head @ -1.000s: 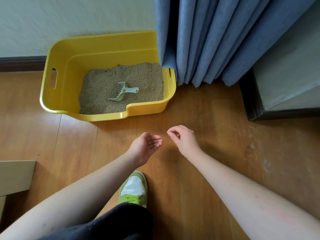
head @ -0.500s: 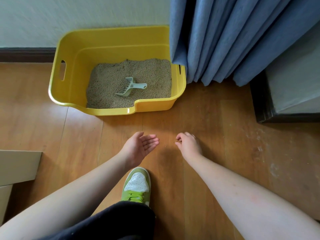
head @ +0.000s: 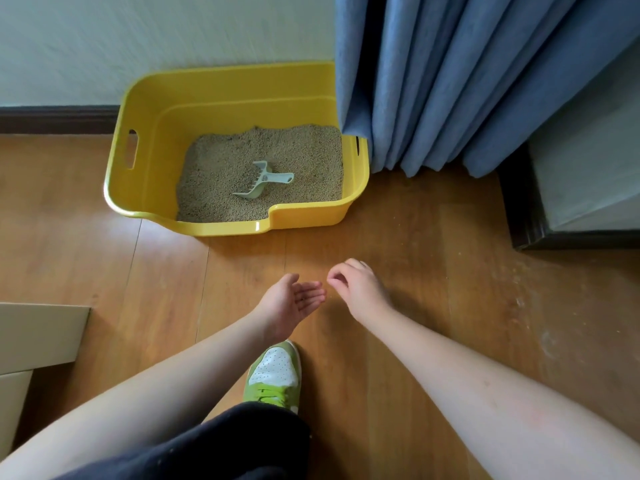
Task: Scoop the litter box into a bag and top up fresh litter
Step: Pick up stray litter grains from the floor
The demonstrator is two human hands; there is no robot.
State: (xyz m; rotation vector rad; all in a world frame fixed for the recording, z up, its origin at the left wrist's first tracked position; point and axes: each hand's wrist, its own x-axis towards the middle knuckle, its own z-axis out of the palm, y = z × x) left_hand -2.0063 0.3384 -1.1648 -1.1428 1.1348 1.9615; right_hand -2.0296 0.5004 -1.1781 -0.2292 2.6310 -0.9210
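Observation:
A yellow litter box point(head: 225, 231) stands on the wooden floor against the wall, filled with beige litter point(head: 221, 168). A pale green scoop point(head: 263, 183) lies on the litter, handle pointing right. My left hand point(head: 291, 303) hovers low over the floor in front of the box, palm up and cupped, with a tiny speck on it. Just right of it, my right hand point(head: 360, 289) is turned down, thumb and fingertips pinching a tiny litter grain, almost touching the left fingers. No bag is in view.
A blue curtain point(head: 450, 81) hangs over the box's right end. Dark-based furniture point(head: 519, 209) stands at the right, with dusty specks on the floor point(head: 519, 299) beside it. A cardboard box point(head: 38, 334) sits at the left edge. My green shoe point(head: 275, 372) is below the hands.
My right hand dipped to the floor with its fingertips pinched, then lifted and moved left to the cupped left palm. The view drifted slightly; the box and scoop stayed put.

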